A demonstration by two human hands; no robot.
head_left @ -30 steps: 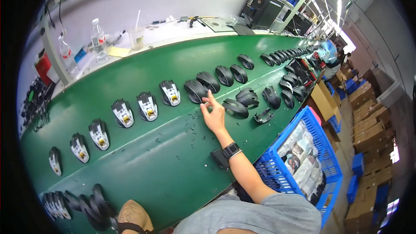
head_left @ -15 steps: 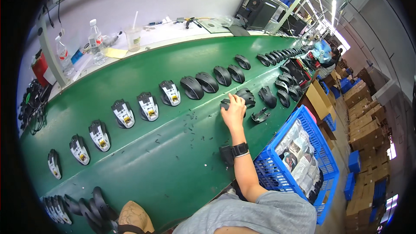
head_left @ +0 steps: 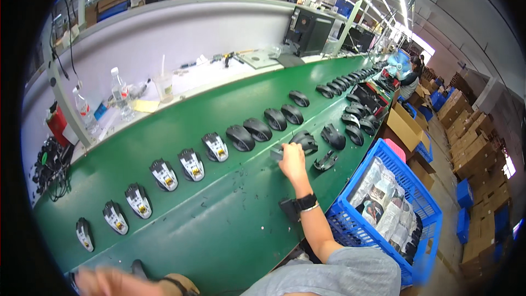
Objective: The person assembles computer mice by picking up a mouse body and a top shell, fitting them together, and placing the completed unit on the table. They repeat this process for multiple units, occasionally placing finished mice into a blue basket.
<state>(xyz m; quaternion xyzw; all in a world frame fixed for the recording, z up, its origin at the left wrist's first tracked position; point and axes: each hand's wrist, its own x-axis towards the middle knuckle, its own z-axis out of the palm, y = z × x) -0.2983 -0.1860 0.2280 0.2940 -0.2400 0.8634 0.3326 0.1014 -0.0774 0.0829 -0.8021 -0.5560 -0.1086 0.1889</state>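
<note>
My right hand (head_left: 292, 161), with a dark band on its wrist, is closed on a dark grey piece (head_left: 277, 154); the fingers partly cover it and its kind is unclear. Just beyond it lies a black computer mouse (head_left: 304, 141). Another black mouse (head_left: 333, 136) and an opened mouse part (head_left: 326, 161) lie to its right. At the lower left edge my left hand (head_left: 112, 282) is smeared by motion, over dark mouse shells mostly hidden by it. A row of mouse bases with bare pale insides (head_left: 164, 174) runs along the green bench (head_left: 219, 230).
Beside my right arm stands a blue crate (head_left: 342, 208) of bagged items. Black mice (head_left: 256, 130) continue the row toward the far end. Bottles (head_left: 121, 96) and a cup (head_left: 164, 86) stand on the back ledge. A dark block (head_left: 289, 208) lies near my right wrist.
My left hand has come into view at the lower left. My right hand still grips near the same mice, with the grey piece now showing past its fingers. The view has tilted up.
</note>
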